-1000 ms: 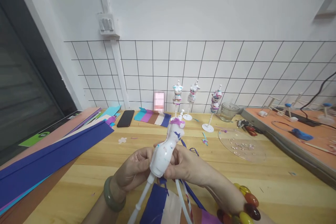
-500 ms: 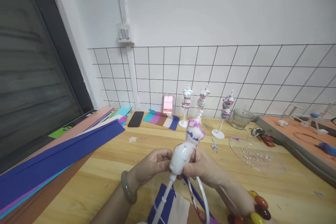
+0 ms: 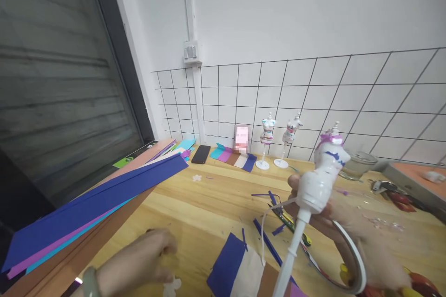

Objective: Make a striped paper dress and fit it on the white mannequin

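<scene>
My right hand (image 3: 351,227) is closed around a small white mannequin bust (image 3: 322,176) on a white stand rod (image 3: 291,255), held up at the right. The bust has purple and blue trim at its neck. A white tape ring (image 3: 351,255) hangs by the same hand. My left hand (image 3: 139,260), blurred, is low over the wooden table (image 3: 195,204) at the lower left, away from the bust, with a green bangle on the wrist. Its fingers look curled, and what they hold, if anything, is unclear. A small white flower shape (image 3: 172,285) lies just beneath it.
Long blue, purple and pink foam sheets (image 3: 101,204) lie along the left edge. Blue and white foam pieces (image 3: 237,274) and blue strips (image 3: 268,246) lie in front. Two dressed mannequins (image 3: 277,137), colour swatches (image 3: 233,157), a black phone (image 3: 201,154) and a glass bowl (image 3: 357,164) stand near the grid wall.
My left hand has let go of the bust and dropped to the lower left. My right hand has carried the bust up and right. The view has swung left.
</scene>
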`<state>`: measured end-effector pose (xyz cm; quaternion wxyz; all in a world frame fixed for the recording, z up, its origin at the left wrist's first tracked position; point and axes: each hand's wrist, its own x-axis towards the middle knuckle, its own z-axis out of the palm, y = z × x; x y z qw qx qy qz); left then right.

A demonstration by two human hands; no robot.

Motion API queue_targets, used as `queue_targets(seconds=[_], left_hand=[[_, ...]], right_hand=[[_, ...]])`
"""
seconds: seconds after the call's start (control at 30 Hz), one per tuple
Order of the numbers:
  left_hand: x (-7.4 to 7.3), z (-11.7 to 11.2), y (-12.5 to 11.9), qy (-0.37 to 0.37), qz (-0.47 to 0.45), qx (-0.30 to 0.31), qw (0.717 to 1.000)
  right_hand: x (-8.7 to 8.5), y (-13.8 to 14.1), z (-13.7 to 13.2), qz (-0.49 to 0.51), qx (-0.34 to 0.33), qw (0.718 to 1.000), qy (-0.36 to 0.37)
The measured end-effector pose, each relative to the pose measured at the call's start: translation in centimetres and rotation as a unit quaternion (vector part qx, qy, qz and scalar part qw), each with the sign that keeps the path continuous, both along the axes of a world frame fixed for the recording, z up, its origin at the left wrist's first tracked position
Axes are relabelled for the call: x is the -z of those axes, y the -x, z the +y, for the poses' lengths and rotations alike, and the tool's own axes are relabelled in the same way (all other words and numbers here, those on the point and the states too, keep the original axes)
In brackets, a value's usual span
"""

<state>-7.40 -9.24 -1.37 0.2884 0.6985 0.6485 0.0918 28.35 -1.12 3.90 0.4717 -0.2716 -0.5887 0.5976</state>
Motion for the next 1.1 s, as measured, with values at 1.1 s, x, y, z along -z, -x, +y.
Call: queue_targets(seconds=[1.1], left_hand=[[-3.6,12.3,-11.8,-0.142,-0.335,-0.005,0.931]], right_hand=[[1.1,2.3,2.7,0.008,-0.055,0.998,0.036]])
